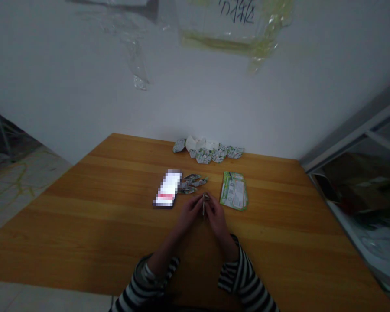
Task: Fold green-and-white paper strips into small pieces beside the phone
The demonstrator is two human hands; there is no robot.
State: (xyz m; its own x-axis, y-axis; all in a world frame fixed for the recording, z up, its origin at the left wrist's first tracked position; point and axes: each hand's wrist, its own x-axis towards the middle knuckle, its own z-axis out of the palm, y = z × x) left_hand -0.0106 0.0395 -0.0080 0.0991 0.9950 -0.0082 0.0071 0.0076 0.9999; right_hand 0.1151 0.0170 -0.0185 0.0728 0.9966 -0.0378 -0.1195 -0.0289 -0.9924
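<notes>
My left hand (190,213) and my right hand (216,215) meet over the middle of the wooden table (84,216). Both pinch a small folded piece of paper (204,203), held on edge between the fingertips. Just beyond the hands lie two or three small folded paper pieces (192,183). A stack of green-and-white printed cards (234,190) lies flat to the right of the hands. A row of several folded paper shapes (208,151) sits at the table's far edge by the wall.
A phone (167,189) with a lit screen lies left of the small folded pieces. A white wall rises behind the table, with taped plastic and paper (234,26) high up. A metal-framed shelf (360,173) stands to the right.
</notes>
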